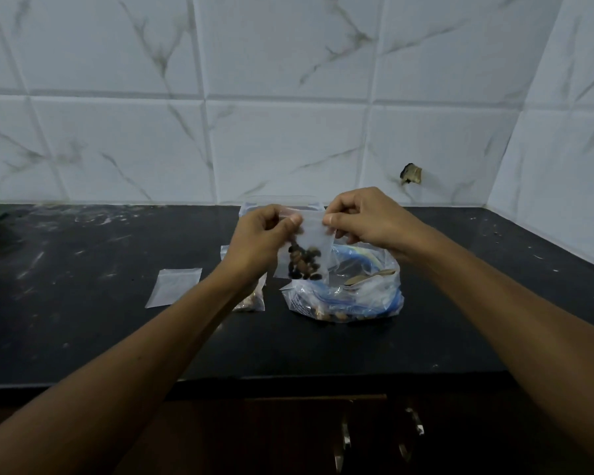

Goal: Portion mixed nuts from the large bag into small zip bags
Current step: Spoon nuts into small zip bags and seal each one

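Head view, hands hide zip bag top

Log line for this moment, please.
left hand: pinches small zip bag top | right hand: pinches same | large bag: on counter

Probably a home kitchen, black countertop, marble-look wall tiles, cabinet handles

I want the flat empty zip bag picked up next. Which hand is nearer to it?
Left. The left hand is raised just right of the empty zip bag; the right hand is farther right.
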